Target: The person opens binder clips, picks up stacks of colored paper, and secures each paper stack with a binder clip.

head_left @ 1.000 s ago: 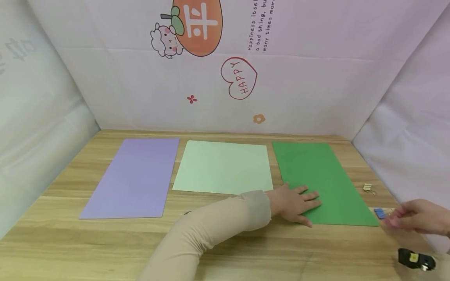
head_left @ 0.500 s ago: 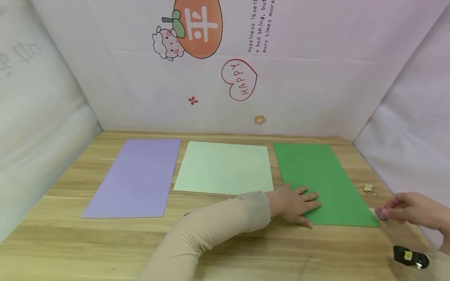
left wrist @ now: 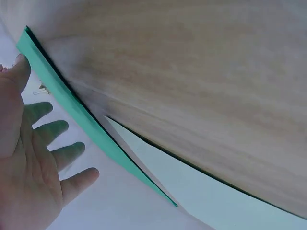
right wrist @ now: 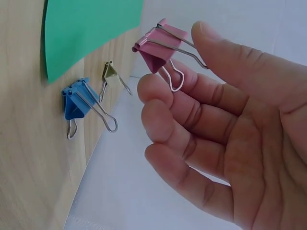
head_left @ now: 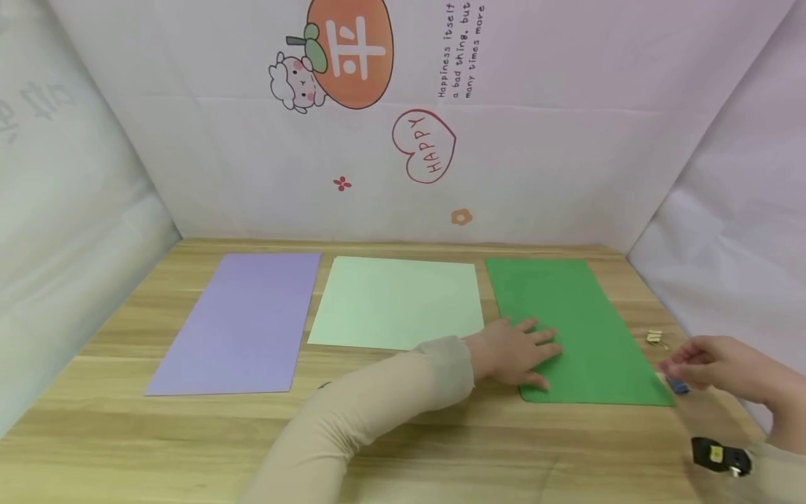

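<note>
My right hand (head_left: 724, 371) is just off the table at the right. Between thumb and fingers it pinches a pink binder clip (right wrist: 165, 44) by its wire handles; the head view barely shows this clip. Below it a blue binder clip (right wrist: 76, 100) stands on the table beside the near right corner of the green sheet (head_left: 585, 329). A pale yellow binder clip (head_left: 655, 337) lies a little farther back. My left hand (head_left: 519, 353) lies on the near left part of the green sheet, fingers spread and straight. In the left wrist view, the thumb and fingers stay apart, holding nothing.
A pale green sheet (head_left: 397, 301) lies at the middle and a purple sheet (head_left: 242, 322) at the left. White cloth walls (head_left: 535, 161) with printed drawings enclose the table's back and sides. A black wrist device (head_left: 720, 456) is at the right sleeve.
My right hand has moved from beside the blue clip to over it, then slightly up and back. My left hand has slid a little left, uncovering the green sheet's near left corner.
</note>
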A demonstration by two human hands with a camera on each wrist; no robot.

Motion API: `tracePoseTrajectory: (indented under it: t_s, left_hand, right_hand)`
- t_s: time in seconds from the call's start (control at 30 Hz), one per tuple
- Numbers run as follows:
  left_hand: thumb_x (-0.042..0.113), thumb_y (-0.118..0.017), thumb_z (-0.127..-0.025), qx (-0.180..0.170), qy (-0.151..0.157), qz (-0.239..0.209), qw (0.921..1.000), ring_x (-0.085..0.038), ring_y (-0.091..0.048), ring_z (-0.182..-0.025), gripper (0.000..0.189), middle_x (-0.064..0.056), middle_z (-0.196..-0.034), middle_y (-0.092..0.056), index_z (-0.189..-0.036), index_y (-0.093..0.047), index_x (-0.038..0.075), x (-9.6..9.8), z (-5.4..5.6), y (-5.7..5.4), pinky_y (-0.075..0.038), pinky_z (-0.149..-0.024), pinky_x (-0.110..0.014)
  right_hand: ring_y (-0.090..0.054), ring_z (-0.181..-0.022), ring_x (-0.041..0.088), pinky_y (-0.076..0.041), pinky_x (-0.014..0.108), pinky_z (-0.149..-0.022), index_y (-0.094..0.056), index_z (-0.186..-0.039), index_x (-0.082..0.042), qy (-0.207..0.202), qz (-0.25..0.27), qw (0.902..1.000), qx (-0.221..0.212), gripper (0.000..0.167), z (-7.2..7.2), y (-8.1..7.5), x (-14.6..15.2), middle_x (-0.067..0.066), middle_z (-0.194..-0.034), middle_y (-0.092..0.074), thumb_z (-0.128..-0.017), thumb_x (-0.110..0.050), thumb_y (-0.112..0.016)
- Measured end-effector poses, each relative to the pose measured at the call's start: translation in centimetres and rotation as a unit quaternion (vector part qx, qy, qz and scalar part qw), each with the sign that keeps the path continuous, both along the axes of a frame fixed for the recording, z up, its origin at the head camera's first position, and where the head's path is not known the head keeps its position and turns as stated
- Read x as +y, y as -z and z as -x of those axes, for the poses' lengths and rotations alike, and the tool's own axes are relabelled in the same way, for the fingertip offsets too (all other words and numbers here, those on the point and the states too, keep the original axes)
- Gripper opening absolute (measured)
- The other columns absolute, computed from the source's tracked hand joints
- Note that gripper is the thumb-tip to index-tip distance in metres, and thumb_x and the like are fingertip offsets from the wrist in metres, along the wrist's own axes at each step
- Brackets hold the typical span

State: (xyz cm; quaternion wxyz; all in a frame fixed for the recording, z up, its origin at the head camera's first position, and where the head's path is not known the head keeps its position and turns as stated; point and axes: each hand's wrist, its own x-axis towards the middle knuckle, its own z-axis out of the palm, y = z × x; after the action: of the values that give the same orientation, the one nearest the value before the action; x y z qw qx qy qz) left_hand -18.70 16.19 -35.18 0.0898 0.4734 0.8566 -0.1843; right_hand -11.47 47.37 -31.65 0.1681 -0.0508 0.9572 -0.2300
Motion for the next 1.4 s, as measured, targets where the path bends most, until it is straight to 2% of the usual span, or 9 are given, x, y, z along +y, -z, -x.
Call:
tracePoseTrajectory:
  t_s: [0.2, 0.37, 0.47, 0.6, 0.7, 0.9, 1.07, 1.17, 1.4]
  left_hand:
    - [0.069, -0.03, -0.098, 0.048, -0.04, -0.038, 0.9973, -0.021, -0.019, -0.154, 0.068, 0.013, -0.167, -0.012, -0.157, -0.016, 0.041, -0.2, 0.7, 0.2, -0.048, -0.106, -0.032]
    - [0.065, -0.032, -0.099, 0.084, -0.086, -0.046, 0.9916, -0.024, -0.028, -0.151, 0.062, 0.009, -0.165, -0.021, -0.155, -0.026, 0.039, -0.3, 0.9, 0.2, -0.051, -0.102, -0.03]
    - [0.064, -0.033, -0.1, 0.111, -0.116, -0.034, 0.9865, -0.024, -0.039, -0.142, 0.057, 0.006, -0.161, -0.031, -0.15, -0.039, 0.038, -0.3, 0.7, 0.2, -0.051, -0.099, -0.028]
    - [0.061, -0.033, -0.101, 0.122, -0.145, -0.033, 0.9813, -0.024, -0.05, -0.128, 0.052, 0.001, -0.143, -0.049, -0.138, -0.056, 0.033, -0.3, 0.5, 0.3, -0.053, -0.092, -0.027]
    - [0.061, -0.034, -0.102, 0.126, -0.155, -0.041, 0.9791, -0.025, -0.053, -0.124, 0.05, 0.001, -0.132, -0.055, -0.131, -0.062, 0.032, -0.2, 0.3, 0.4, -0.054, -0.091, -0.028]
    - [0.066, -0.034, -0.099, 0.116, -0.183, -0.052, 0.9748, -0.022, -0.052, -0.118, 0.052, 0.0, -0.126, -0.06, -0.122, -0.067, 0.033, 0.2, 0.1, 0.8, -0.052, -0.09, -0.029]
    - [0.075, -0.03, -0.094, 0.106, -0.216, -0.053, 0.9693, -0.021, -0.054, -0.115, 0.063, 0.001, -0.124, -0.063, -0.118, -0.07, 0.033, 1.0, 0.2, 1.0, -0.051, -0.089, -0.029]
    - [0.083, -0.028, -0.089, 0.097, -0.244, -0.051, 0.9637, -0.017, -0.056, -0.112, 0.072, 0.003, -0.123, -0.064, -0.112, -0.072, 0.032, 1.8, 0.5, 0.7, -0.049, -0.087, -0.026]
    - [0.098, -0.027, -0.073, 0.052, -0.327, -0.022, 0.9434, -0.008, -0.053, -0.094, 0.088, 0.01, -0.111, -0.062, -0.117, -0.067, 0.033, 3.8, 1.1, -0.3, -0.042, -0.078, -0.026]
  right_hand:
    - [-0.06, -0.077, -0.004, -0.053, 0.025, -0.065, -0.057, -0.11, 0.014, 0.004, -0.001, 1.0, -0.002, 0.028, 0.1, 0.0, -0.3, 0.019, -0.106, -0.072, -0.103, -0.013, -0.053]
    - [-0.06, -0.077, -0.004, -0.053, 0.025, -0.065, -0.057, -0.109, 0.014, 0.006, 0.0, 1.0, 0.002, 0.027, 0.1, 0.1, -0.3, 0.018, -0.106, -0.072, -0.102, -0.012, -0.053]
    - [-0.059, -0.076, -0.004, -0.052, 0.025, -0.064, -0.057, -0.109, 0.014, 0.004, -0.001, 1.0, 0.008, 0.025, 0.1, 0.2, -0.2, 0.018, -0.106, -0.072, -0.102, -0.011, -0.054]
    - [-0.059, -0.076, -0.005, -0.052, 0.025, -0.064, -0.057, -0.108, 0.013, 0.001, 0.0, 0.9999, 0.016, 0.024, 0.2, 0.3, -0.2, 0.018, -0.105, -0.072, -0.101, -0.01, -0.054]
    - [-0.058, -0.075, -0.005, -0.051, 0.024, -0.063, -0.058, -0.107, 0.013, -0.001, 0.001, 0.9997, 0.024, 0.024, 0.1, 0.5, -0.1, 0.016, -0.102, -0.073, -0.101, -0.01, -0.055]
    - [-0.057, -0.075, -0.004, -0.05, 0.023, -0.063, -0.058, -0.108, 0.013, -0.003, 0.0, 0.9997, 0.026, 0.024, 0.2, 0.6, -0.1, 0.017, -0.103, -0.073, -0.101, -0.011, -0.056]
    - [-0.056, -0.073, -0.003, -0.051, 0.023, -0.064, -0.058, -0.107, 0.013, -0.003, -0.008, 0.9996, 0.028, 0.025, 0.4, 0.6, 0.0, 0.015, -0.102, -0.073, -0.1, -0.011, -0.057]
    - [-0.056, -0.073, -0.003, -0.051, 0.023, -0.064, -0.059, -0.106, 0.013, -0.001, -0.011, 0.9995, 0.03, 0.024, 0.5, 0.6, -0.1, 0.015, -0.102, -0.073, -0.099, -0.01, -0.058]
    - [-0.056, -0.075, -0.005, -0.05, 0.023, -0.064, -0.058, -0.107, 0.013, 0.002, -0.011, 0.9996, 0.028, 0.026, 0.5, 0.5, -0.2, 0.016, -0.103, -0.073, -0.1, -0.012, -0.058]
